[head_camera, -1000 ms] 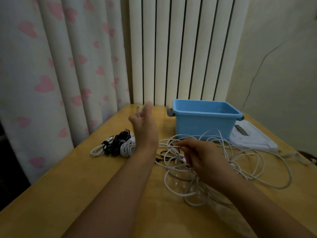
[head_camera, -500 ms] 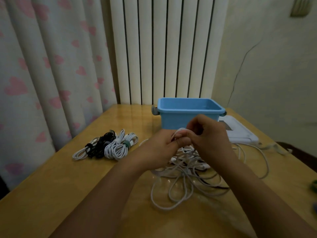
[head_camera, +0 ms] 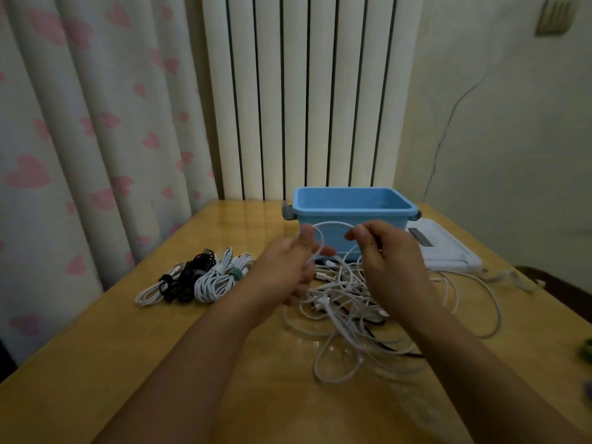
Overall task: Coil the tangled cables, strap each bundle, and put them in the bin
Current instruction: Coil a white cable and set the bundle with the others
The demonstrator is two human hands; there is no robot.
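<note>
No readable text

Neither the blue bin point(head_camera: 352, 216) nor the white device point(head_camera: 445, 248) at two o'clock shows legible lettering.

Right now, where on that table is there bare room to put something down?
The near-left wooden table top, between the strapped black and white cable bundles and the near edge. Also the strip behind those bundles, left of the blue plastic bin. The right half is crowded with tangled white cables.

Partly hidden and cut-off things
The right hand point(head_camera: 389, 261) covers part of the tangled cables point(head_camera: 352, 302); a green object point(head_camera: 587, 349) is cut off at the right edge.
</note>
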